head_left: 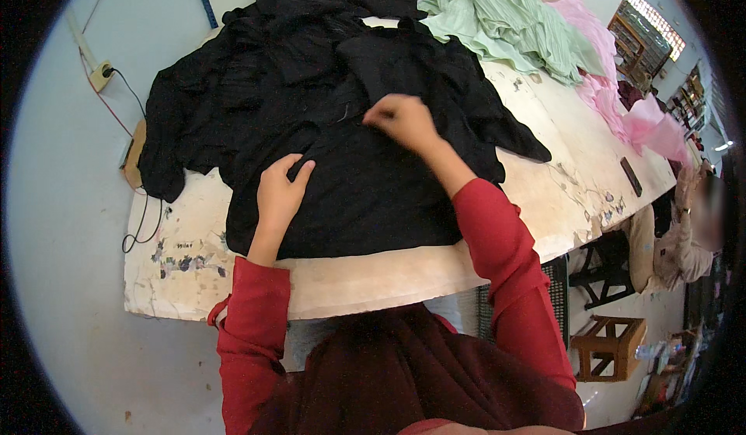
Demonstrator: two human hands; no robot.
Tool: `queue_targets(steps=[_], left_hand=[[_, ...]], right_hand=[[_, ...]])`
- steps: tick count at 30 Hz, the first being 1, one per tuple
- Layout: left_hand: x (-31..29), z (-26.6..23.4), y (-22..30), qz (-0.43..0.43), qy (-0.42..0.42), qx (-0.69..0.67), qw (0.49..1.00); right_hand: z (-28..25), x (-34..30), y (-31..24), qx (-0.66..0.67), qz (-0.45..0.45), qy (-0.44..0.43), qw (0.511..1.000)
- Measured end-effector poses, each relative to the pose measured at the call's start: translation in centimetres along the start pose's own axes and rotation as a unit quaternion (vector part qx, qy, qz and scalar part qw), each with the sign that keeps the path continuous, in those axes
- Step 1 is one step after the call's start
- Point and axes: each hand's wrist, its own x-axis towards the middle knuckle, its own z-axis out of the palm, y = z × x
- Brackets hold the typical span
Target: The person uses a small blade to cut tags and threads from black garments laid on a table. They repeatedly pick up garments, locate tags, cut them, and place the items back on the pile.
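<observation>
A black long-sleeved garment lies spread and wrinkled over the pale table, more black cloth bunched behind it. My left hand rests on its left part, thumb and forefinger closed around a fold of the black cloth. Just above the garment's middle is my right hand, slightly blurred, with its fingers pinched together. Whatever those fingertips hold is too small to make out. A thin pale line, perhaps a thread, shows on the cloth to the left of them.
Mint-green cloth and pink cloth lie at the far right. A small dark flat object sits near the right edge. Beyond it is another person. A brown stool stands below; a wall socket is at left.
</observation>
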Motion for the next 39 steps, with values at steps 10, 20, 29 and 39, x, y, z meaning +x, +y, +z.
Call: queue_targets(steps=[10, 20, 29, 39], left_hand=[[-0.8, 0.0, 0.5, 0.086, 0.025, 0.037, 0.995], [0.9, 2.9, 1.6, -0.060, -0.092, -0.157, 0.981], [-1.6, -4.9, -0.5, 0.201, 0.009, 0.011, 0.979], [-3.3, -2.9, -2.0, 0.142, -0.039, -0.021, 0.989]], right_hand=[[-5.0, -1.3, 7.0, 0.018, 0.204, 0.265, 0.942], [-2.8, -4.9, -11.5, 0.374, -0.003, -0.156, 0.914], [-12.7, -12.1, 0.2, -0.077, 0.411, -0.127, 0.899], [-8.3, -9.2, -1.7, 0.095, 0.094, 0.075, 0.988]])
